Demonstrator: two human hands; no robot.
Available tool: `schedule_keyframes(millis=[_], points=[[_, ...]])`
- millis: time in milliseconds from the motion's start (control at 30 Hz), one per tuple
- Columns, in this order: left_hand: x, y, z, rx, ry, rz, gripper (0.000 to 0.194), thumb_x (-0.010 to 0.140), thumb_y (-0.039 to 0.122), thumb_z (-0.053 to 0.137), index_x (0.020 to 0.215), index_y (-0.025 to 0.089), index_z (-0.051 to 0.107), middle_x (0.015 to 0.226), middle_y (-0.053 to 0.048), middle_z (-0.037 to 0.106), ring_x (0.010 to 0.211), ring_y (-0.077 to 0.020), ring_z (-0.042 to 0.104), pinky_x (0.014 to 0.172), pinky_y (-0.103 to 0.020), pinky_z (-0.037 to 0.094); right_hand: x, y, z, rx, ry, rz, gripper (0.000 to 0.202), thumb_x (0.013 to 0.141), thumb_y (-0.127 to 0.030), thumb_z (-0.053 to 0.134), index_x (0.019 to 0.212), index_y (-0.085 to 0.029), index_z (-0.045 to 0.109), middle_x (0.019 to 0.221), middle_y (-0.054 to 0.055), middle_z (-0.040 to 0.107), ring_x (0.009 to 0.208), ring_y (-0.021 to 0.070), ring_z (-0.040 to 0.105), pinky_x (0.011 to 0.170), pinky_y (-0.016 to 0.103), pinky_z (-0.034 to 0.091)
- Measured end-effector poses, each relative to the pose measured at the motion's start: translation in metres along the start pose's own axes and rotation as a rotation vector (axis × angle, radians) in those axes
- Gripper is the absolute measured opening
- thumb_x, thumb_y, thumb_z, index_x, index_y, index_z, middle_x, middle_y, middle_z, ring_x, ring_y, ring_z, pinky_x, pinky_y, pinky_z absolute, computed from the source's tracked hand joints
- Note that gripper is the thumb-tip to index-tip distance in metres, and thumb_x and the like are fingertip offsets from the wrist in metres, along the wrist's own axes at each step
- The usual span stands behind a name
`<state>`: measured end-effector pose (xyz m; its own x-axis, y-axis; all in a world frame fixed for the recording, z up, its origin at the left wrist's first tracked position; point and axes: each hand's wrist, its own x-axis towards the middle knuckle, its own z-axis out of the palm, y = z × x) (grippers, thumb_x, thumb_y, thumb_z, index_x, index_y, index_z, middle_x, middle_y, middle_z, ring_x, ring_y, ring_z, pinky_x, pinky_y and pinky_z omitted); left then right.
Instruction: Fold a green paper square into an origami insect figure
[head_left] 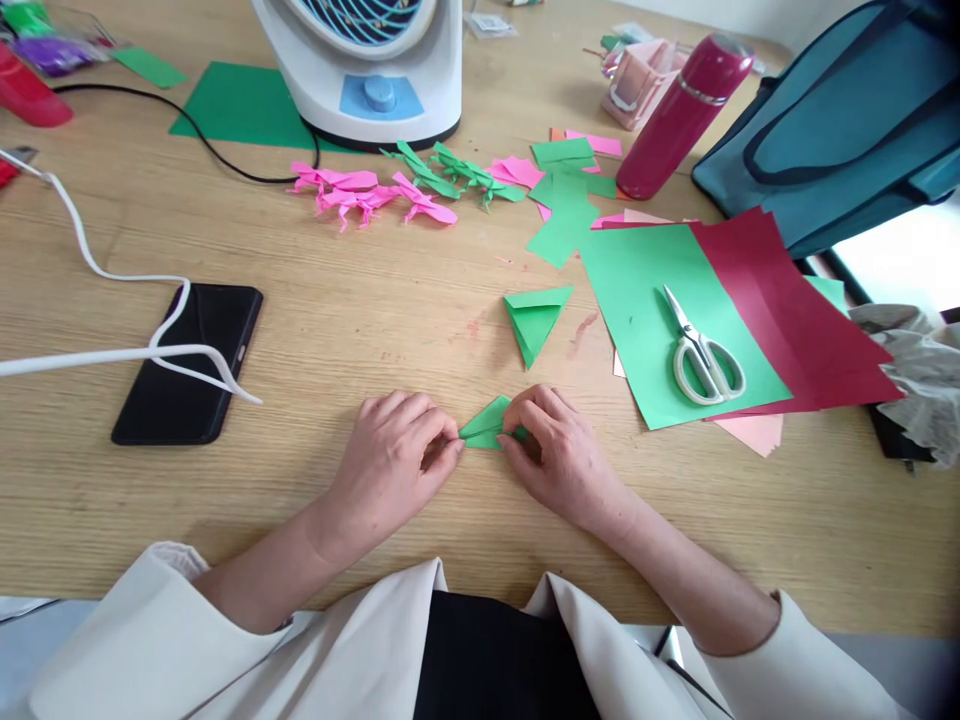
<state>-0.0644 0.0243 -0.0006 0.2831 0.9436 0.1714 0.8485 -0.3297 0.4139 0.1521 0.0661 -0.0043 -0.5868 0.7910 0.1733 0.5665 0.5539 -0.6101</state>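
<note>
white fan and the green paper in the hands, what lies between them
In the head view, pink folded figures and green folded figures lie near the white fan, then wooden tabletop reaches to the held green paper.

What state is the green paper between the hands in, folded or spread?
Folded: the green paper, pinched by the left hand and right hand, shows a layered edge across it.

I've got one head cam, pointing forward and down at the tabletop [375, 310], pretty close, left hand [399, 450] and right hand [559, 455] just below center.
</note>
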Motion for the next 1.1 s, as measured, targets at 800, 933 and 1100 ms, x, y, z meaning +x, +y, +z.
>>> schedule_keyframes(millis=[800, 933, 1100], points=[[-0.021, 0.0, 0.003, 0.193, -0.04, 0.423, 0.04, 0.101, 0.017, 0.046, 0.14, 0.016, 0.053, 0.142, -0.01, 0.061, 0.14, -0.0288, 0.046, 0.118, -0.051, 0.028, 0.001, 0.002, 0.004, -0.08, 0.027, -0.043, 0.016, 0.092, -0.009, 0.05, 0.094, -0.017, 0.063, 0.099, 0.009, 0.061, 0.093, 0.0222, 0.057, 0.085, 0.037, 0.047], [-0.026, 0.0, 0.008, 0.238, -0.127, 0.379, 0.047, 0.103, 0.025, 0.045, 0.148, 0.013, 0.044, 0.155, -0.011, 0.048, 0.145, -0.0314, 0.041, 0.119, -0.054, 0.026, -0.008, 0.005, -0.003, -0.141, -0.017, -0.141, 0.025, 0.098, -0.011, 0.043, 0.111, -0.016, 0.064, 0.107, 0.011, 0.065, 0.099, 0.0224, 0.059, 0.09, 0.037, 0.049], [-0.029, 0.0, 0.006, 0.262, -0.201, 0.342, 0.056, 0.102, 0.04, 0.048, 0.151, 0.015, 0.042, 0.16, -0.01, 0.04, 0.148, -0.0337, 0.035, 0.12, -0.057, 0.025, -0.03, 0.007, -0.011, -0.388, -0.161, -0.325, 0.047, 0.101, -0.03, 0.05, 0.145, -0.014, 0.05, 0.146, 0.02, 0.051, 0.123, 0.031, 0.054, 0.101, 0.049, 0.046]])
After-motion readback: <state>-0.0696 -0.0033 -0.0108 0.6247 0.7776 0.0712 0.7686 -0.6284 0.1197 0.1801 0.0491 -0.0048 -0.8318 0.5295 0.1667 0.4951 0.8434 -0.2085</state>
